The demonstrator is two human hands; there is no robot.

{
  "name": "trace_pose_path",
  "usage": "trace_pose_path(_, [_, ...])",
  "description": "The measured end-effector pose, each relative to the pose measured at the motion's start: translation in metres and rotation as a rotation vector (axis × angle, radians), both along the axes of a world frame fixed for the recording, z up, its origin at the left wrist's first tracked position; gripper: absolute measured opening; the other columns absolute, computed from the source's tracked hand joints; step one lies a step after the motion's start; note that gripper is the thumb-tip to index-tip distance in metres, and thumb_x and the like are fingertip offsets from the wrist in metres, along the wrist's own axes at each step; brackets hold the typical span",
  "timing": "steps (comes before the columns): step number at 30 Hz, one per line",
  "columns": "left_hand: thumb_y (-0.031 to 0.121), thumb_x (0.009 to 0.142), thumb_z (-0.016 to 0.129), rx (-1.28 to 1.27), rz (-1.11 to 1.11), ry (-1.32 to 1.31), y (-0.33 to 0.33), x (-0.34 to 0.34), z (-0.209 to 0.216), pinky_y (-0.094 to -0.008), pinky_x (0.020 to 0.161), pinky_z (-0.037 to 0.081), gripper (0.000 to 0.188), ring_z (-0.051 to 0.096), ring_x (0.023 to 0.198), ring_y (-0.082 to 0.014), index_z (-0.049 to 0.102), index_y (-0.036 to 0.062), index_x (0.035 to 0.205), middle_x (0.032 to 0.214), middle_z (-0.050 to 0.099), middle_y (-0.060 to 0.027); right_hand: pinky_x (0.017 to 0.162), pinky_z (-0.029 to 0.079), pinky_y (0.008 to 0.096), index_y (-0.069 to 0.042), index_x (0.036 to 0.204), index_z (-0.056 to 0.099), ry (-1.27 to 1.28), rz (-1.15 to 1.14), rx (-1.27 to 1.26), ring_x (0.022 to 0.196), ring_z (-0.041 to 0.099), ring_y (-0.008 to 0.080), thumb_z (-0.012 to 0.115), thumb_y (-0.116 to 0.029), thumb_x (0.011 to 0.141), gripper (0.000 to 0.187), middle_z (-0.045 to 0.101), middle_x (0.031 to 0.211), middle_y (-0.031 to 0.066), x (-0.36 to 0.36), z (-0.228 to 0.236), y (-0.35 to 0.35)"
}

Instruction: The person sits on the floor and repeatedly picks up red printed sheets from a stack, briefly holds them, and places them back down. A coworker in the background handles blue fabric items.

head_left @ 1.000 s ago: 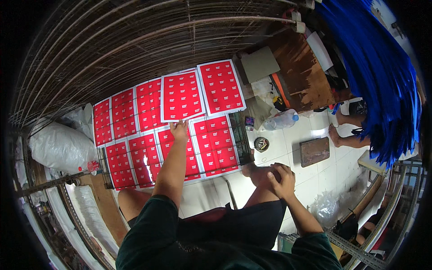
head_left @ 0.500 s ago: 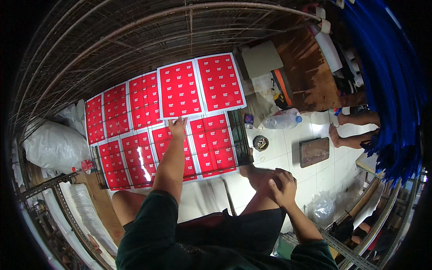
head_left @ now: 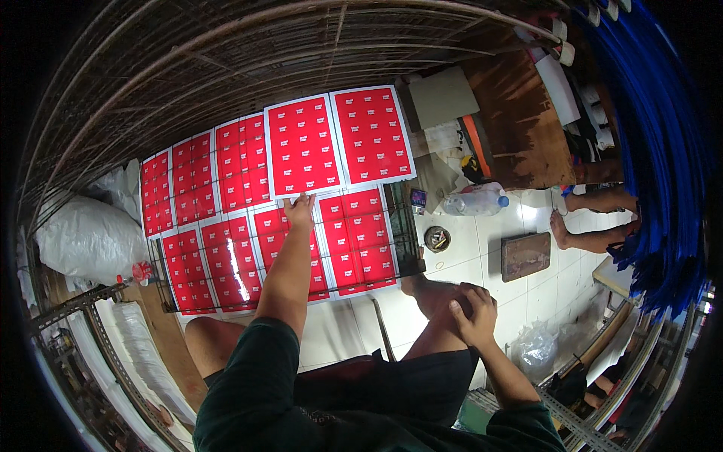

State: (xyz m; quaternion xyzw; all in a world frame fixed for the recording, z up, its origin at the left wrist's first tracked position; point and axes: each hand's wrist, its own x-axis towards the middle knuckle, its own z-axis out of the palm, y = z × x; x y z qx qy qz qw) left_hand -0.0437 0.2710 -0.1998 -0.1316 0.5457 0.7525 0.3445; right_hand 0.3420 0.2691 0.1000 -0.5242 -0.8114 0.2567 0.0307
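My left hand (head_left: 300,211) reaches forward with its fingers apart, their tips at the near edge of a red printed sheet (head_left: 304,151) with a white border. A second red sheet (head_left: 370,135) lies close on its right. Both rest on top of the wire drying rack (head_left: 239,202). Beneath its wires, more red sheets (head_left: 194,175) lie in two rows. My right hand (head_left: 474,316) rests on my right knee, fingers loosely spread, with nothing seen in it.
Raised wire racks (head_left: 248,45) lean over the far side. A plastic bottle (head_left: 477,200), a round dish (head_left: 436,239) and a brown box (head_left: 526,256) stand on the tiles. Blue strands (head_left: 666,151) hang at right, near another person's feet (head_left: 595,222). A clear plastic bag (head_left: 90,241) bulges at left.
The whole view has shifted slightly. My left hand stays at the sheet's near edge, and the sheet shows little movement. My right hand remains on the knee.
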Motion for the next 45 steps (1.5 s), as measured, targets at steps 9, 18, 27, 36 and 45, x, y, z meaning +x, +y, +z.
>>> trace_pose_path(9, [-0.008, 0.085, 0.048, -0.030, 0.012, -0.054, 0.001, -0.001, -0.001, -0.0354, 0.080, 0.056, 0.047, 0.056, 0.080, -0.0173, 0.039, 0.0128, 0.125, 0.081, 0.049, -0.0065, 0.086, 0.036, 0.0418, -0.006, 0.101, 0.061, -0.014, 0.003, -0.017, 0.099, 0.052, 0.0311, 0.056, -0.037, 0.078, 0.039, 0.059, 0.103, 0.0122, -0.002, 0.000, 0.002])
trace_pose_path(18, [-0.008, 0.084, 0.050, -0.029, 0.002, -0.055, 0.004, 0.003, 0.010, -0.0348, 0.079, 0.056, 0.040, 0.058, 0.078, -0.0182, 0.041, 0.0090, 0.119, 0.082, 0.050, -0.0071, 0.087, 0.036, 0.0419, -0.005, 0.101, 0.061, -0.035, 0.002, -0.030, 0.101, 0.051, 0.0313, 0.055, -0.037, 0.078, 0.039, 0.059, 0.104, 0.0126, -0.004, 0.000, 0.002])
trace_pose_path(27, [-0.006, 0.084, 0.050, 0.016, -0.020, -0.079, -0.005, -0.003, -0.020, -0.0363, 0.083, 0.053, 0.046, 0.058, 0.088, -0.0244, 0.034, 0.0113, 0.123, 0.095, 0.049, -0.0118, 0.087, 0.036, 0.0422, -0.005, 0.100, 0.061, -0.025, 0.005, -0.029, 0.100, 0.052, 0.0320, 0.055, -0.036, 0.078, 0.038, 0.060, 0.104, 0.0130, -0.005, -0.001, 0.003])
trace_pose_path(36, [-0.006, 0.084, 0.049, -0.008, -0.031, -0.088, -0.003, 0.001, -0.010, -0.0332, 0.083, 0.054, 0.047, 0.059, 0.091, -0.0255, 0.033, 0.0124, 0.124, 0.104, 0.051, -0.0154, 0.086, 0.036, 0.0424, -0.006, 0.100, 0.061, -0.021, 0.007, -0.030, 0.099, 0.052, 0.0327, 0.054, -0.037, 0.079, 0.039, 0.060, 0.103, 0.0139, -0.005, -0.001, 0.003])
trace_pose_path(45, [-0.006, 0.083, 0.049, -0.011, -0.008, -0.137, 0.001, -0.001, -0.012, -0.0308, 0.084, 0.053, 0.048, 0.059, 0.094, -0.0257, 0.031, 0.0132, 0.124, 0.107, 0.051, -0.0148, 0.082, 0.037, 0.0428, -0.007, 0.098, 0.061, 0.002, 0.030, 0.009, 0.095, 0.052, 0.0312, 0.057, -0.036, 0.079, 0.035, 0.060, 0.097, 0.0113, -0.006, -0.003, 0.005])
